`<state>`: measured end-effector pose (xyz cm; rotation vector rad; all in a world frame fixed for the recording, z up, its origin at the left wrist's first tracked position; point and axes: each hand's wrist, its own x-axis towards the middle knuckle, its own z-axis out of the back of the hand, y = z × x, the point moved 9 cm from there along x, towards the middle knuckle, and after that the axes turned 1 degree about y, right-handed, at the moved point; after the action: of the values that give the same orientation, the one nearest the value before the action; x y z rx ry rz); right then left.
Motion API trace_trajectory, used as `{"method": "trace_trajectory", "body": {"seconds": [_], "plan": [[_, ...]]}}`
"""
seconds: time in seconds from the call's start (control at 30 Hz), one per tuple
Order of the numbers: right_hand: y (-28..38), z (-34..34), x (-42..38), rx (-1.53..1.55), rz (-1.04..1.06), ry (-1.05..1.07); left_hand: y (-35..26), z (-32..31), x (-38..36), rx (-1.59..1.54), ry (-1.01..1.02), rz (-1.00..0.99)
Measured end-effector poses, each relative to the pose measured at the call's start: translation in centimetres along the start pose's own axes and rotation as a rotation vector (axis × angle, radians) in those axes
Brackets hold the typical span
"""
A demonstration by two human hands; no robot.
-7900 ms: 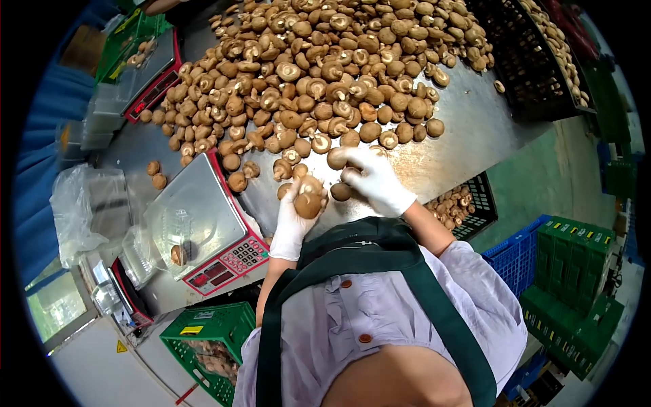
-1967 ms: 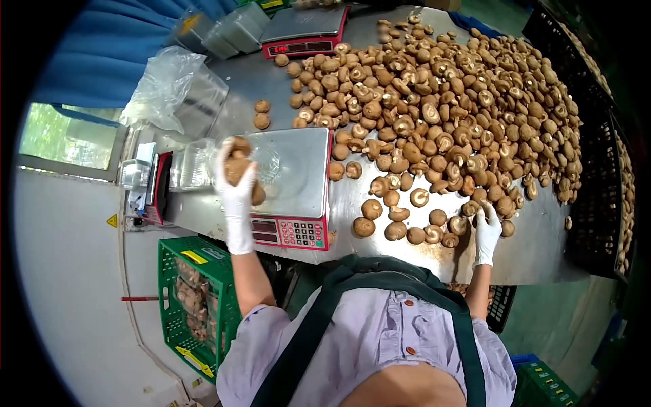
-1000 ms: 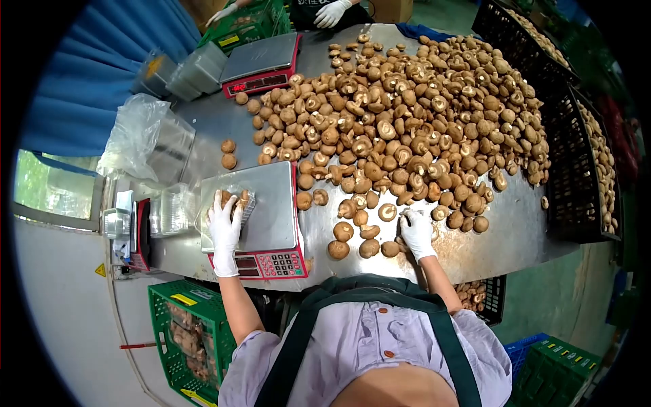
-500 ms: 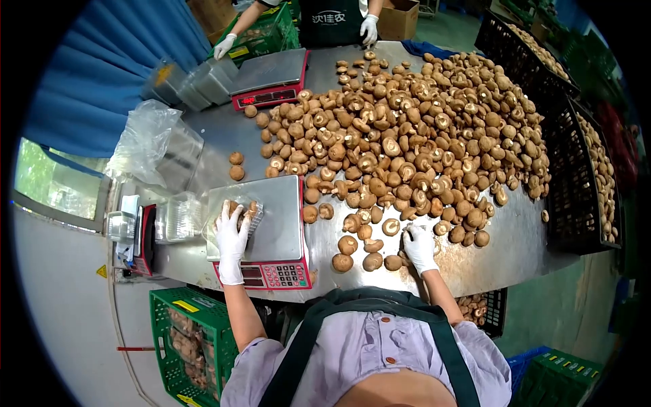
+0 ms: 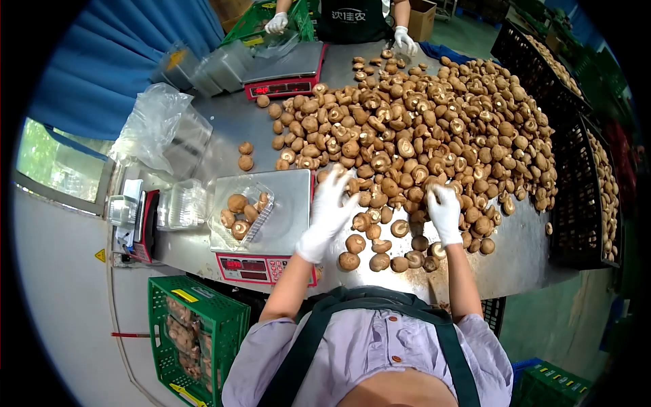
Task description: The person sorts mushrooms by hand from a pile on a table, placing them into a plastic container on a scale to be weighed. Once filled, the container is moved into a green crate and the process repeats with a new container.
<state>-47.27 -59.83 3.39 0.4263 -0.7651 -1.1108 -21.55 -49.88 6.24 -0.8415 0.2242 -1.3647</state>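
The left hand (image 5: 330,218), in a white glove, reaches to the near edge of the heaped mushrooms (image 5: 407,146), its thumb held well out from the fingers. The right hand (image 5: 444,216), gloved too, dips into the same edge farther right, fingers bent downward; from where I stand I can't tell whether they pinch a mushroom. Between the hands and the worker's dark green apron (image 5: 373,293), a few loose mushrooms sit scattered on the metal table (image 5: 522,254).

Just left of the left hand is the near scale (image 5: 288,203), red-edged, its display lit. A clear tray (image 5: 256,226) rests on its plate, tilted a little to one side, with several mushrooms inside. Left of that stand nested empty trays (image 5: 183,205), and beyond them lies a crumpled plastic bag (image 5: 152,125).

Across the table, a far scale (image 5: 285,68) glows red beside the heap. Behind it a co-worker (image 5: 349,24) has two gloved hands apart, one over a green crate, the other at the heap's far edge. Black crates (image 5: 576,197) of mushrooms line the right side.
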Motion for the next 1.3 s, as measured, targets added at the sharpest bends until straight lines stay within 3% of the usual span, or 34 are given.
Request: {"method": "trace_trajectory", "body": {"seconds": [0.03, 0.1, 0.17, 0.23, 0.33, 0.47, 0.63, 0.73, 0.93, 1.03, 1.1, 1.17, 1.2, 1.23, 1.3], "plan": [[0.9, 0.1, 1.4, -0.093, 0.084, -0.025, 0.1, -3.0, 0.5, -0.038, 0.117, 0.055], [0.9, -1.3, 3.2, -0.313, 0.126, -0.079, 0.1, -8.1, 1.2, 0.030, 0.191, -0.018], [-1.6, -5.1, 3.4, -0.505, 0.010, 0.097, 0.2, -12.7, 0.5, 0.344, 0.325, -0.059], [-0.9, -5.7, 2.5, -0.565, 0.064, 0.052, -0.5, -14.1, -0.3, 0.392, 0.260, -0.114], [0.3, -5.9, 0.3, -0.447, 0.122, 0.117, -0.2, -14.7, -1.9, 0.362, 0.364, -0.057], [2.8, -6.1, -4.7, -0.468, 0.397, 0.081, -1.5, -13.4, -4.7, 0.311, 0.354, -0.174], [3.9, -6.4, -8.5, -0.116, 0.320, 0.083, -3.1, -11.5, -7.8, 0.341, 0.267, -0.329], [4.2, -5.9, -9.4, -0.019, 0.210, 0.162, -1.7, -10.3, -8.7, 0.326, 0.267, -0.333], [3.9, -4.3, -10.6, 0.072, 0.087, 0.203, 2.2, -5.5, -8.1, 0.026, 0.024, -0.038], [1.6, -3.7, -10.9, 0.260, -0.089, 0.193, 3.8, -4.4, -8.3, -0.163, -0.032, 0.131], [0.2, -3.3, -10.6, 0.392, -0.235, 0.143, 5.2, -4.3, -8.1, -0.368, -0.050, 0.251], [-2.4, -4.0, -11.4, 0.623, -0.637, 0.302, 5.6, -4.9, -8.0, -0.702, -0.033, 0.397], [-1.7, -3.4, -11.0, 0.876, -0.798, 0.249, 5.4, -4.8, -7.4, -0.654, -0.035, 0.313], [-2.8, -3.2, -10.1, 0.820, -0.740, 0.251, 4.9, -4.5, -6.7, -0.604, -0.037, 0.230], [-3.7, -2.8, -8.5, 0.935, -0.696, 0.232, 4.4, -5.1, -6.1, -0.713, 0.020, 0.301]]}}
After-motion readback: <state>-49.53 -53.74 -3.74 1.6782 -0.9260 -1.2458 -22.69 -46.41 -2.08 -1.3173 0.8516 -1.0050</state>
